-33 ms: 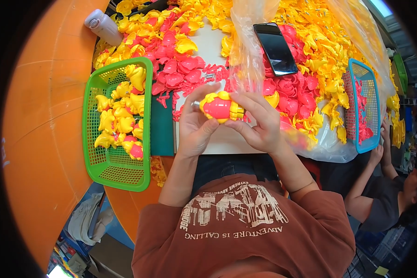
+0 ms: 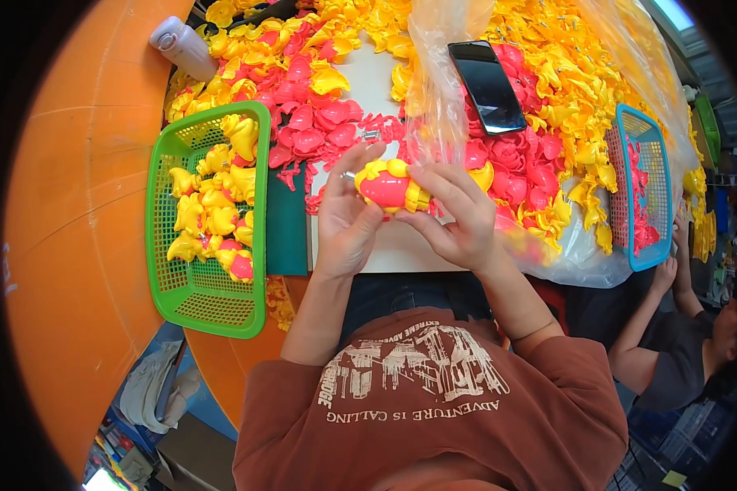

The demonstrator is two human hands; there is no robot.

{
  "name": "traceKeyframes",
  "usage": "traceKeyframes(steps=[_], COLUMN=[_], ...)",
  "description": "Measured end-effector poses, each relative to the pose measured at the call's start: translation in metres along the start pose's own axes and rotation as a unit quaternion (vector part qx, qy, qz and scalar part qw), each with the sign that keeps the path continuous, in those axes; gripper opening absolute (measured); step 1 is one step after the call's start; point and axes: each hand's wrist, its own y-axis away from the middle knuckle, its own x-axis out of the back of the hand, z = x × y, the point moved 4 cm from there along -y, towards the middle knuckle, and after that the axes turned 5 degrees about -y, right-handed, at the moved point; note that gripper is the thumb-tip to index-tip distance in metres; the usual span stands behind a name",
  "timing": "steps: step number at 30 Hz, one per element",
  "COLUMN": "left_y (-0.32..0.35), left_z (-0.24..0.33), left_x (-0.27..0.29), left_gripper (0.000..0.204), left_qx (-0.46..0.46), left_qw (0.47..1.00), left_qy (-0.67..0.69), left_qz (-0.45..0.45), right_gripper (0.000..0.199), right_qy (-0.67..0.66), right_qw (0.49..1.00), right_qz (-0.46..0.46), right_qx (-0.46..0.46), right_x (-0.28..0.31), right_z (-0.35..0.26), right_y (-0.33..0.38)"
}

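My left hand (image 2: 345, 225) and my right hand (image 2: 458, 221) together grip one pink and yellow plastic toy piece (image 2: 387, 186) over a white board (image 2: 389, 250). The left fingers wrap its left end; the right fingers pinch its right side. Beyond the hands lies a heap of loose pink pieces (image 2: 315, 123) and yellow pieces (image 2: 549, 57). A green basket (image 2: 213, 309) to my left holds several yellow pieces and a few pink ones.
A black phone (image 2: 487, 86) rests on a clear plastic bag (image 2: 436, 90) above the heap. A blue basket (image 2: 645, 245) with pink parts stands at right, where another person's arm (image 2: 643, 315) reaches in. A white bottle (image 2: 182, 45) lies far left on the orange table (image 2: 82, 204).
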Motion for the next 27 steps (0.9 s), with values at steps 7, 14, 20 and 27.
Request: traceKeyframes(steps=[7,14,20,27], left_y=[0.004,0.008,0.012,0.013], left_z=[-0.006,-0.003,-0.001,0.002], left_x=[-0.004,-0.008,-0.004,-0.007], left_gripper=[0.055,0.058,0.057,0.053], left_qx=[0.107,0.076,0.066,0.047], left_qw=[0.990,0.997,0.993,0.994], left_qy=[0.079,-0.017,-0.096,-0.091], left_qz=[0.045,0.015,0.035,0.049], right_gripper=[0.051,0.037,0.039,0.039], right_qy=[0.035,-0.171,-0.195,-0.245], right_qw=[0.998,0.967,0.961,0.953], right_qz=[-0.030,-0.154,-0.160,-0.137], right_qx=[0.051,-0.105,-0.116,-0.112], right_x=[-0.004,-0.002,-0.005,-0.008], right_z=[-0.001,0.018,0.016,0.020], right_y=[0.000,-0.021,-0.013,-0.010])
